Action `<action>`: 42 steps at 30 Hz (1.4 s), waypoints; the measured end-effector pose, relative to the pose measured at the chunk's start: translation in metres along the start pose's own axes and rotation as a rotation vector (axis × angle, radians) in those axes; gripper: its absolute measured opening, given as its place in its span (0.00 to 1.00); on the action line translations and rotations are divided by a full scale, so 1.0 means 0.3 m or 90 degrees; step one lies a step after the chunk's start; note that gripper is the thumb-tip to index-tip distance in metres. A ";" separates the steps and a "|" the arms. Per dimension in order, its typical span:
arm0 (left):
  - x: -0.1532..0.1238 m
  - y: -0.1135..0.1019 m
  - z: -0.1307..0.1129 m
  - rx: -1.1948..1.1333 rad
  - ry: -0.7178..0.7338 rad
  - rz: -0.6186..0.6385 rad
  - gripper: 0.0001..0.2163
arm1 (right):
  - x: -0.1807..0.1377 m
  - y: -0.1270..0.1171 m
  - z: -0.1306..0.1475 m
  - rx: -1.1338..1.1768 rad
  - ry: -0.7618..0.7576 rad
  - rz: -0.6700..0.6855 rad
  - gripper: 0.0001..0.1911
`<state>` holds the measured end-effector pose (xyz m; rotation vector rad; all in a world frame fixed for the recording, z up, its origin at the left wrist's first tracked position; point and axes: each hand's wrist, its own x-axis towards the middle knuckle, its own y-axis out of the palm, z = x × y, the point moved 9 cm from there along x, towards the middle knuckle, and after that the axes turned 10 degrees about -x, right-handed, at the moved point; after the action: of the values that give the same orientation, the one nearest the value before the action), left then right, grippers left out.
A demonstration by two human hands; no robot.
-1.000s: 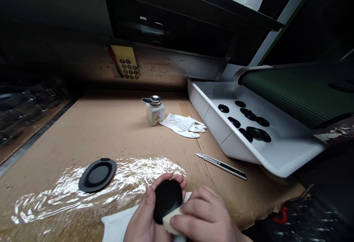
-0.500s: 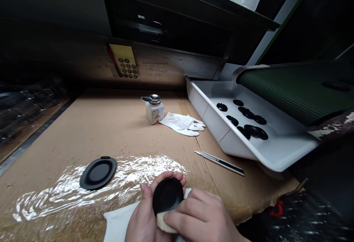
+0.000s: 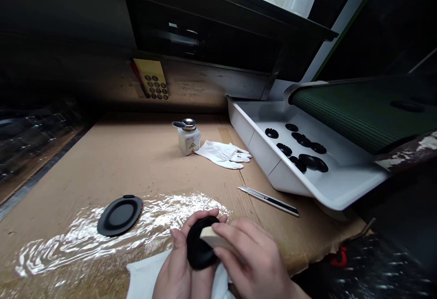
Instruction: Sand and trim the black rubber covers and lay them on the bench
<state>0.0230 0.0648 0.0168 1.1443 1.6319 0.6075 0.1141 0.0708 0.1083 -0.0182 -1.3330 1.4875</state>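
Note:
In my left hand (image 3: 177, 262) rests a round black disc-shaped part (image 3: 198, 249), tilted, with the fingers curled behind its edge. My right hand (image 3: 252, 258) pinches a pale, cream-coloured block (image 3: 213, 237), perhaps a sponge or eraser, over the disc's upper right; whether it presses on the surface cannot be told. A white cloth (image 3: 146, 274) lies under both hands. Left of them, a flat dark disc with a small tab (image 3: 119, 216) sits on clear film (image 3: 78, 240) over the cardboard.
A white square pump bottle (image 3: 189, 139) stands mid-table beside a white glove (image 3: 221, 154). A utility knife (image 3: 268, 200) lies nearer. At right, a white tray (image 3: 276, 171) holds several black round parts (image 3: 302, 139), below a green conveyor belt (image 3: 344, 112).
The pale block has moved from the disc's near edge up to its upper right side. The disc has tilted in my left hand. The camera view has shifted slightly.

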 end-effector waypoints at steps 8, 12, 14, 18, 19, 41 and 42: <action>0.011 -0.036 0.019 -0.014 -0.024 -0.034 0.19 | -0.031 0.051 0.066 -0.009 -0.007 -0.065 0.12; 0.021 -0.039 0.012 -0.022 -0.006 -0.030 0.19 | -0.012 0.049 0.060 -0.009 -0.013 -0.038 0.10; 0.019 -0.036 0.009 -0.030 0.003 -0.024 0.19 | -0.006 0.047 0.055 -0.012 0.002 -0.058 0.11; 0.012 -0.043 0.017 -0.040 -0.012 -0.028 0.19 | -0.022 0.048 0.079 -0.033 -0.050 -0.059 0.11; 0.012 -0.046 0.018 -0.043 -0.014 -0.032 0.19 | -0.028 0.048 0.084 -0.054 -0.074 -0.036 0.10; 0.018 -0.019 0.021 -0.071 -0.021 -0.017 0.18 | 0.021 0.020 0.076 -0.114 -0.181 -0.018 0.13; 0.018 -0.017 0.018 -0.071 -0.013 -0.013 0.18 | 0.024 0.037 0.090 -0.136 -0.179 -0.030 0.13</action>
<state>0.0258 0.0668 0.0084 1.0485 1.5709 0.6642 0.0870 0.0594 0.1146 0.0880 -1.7035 1.3363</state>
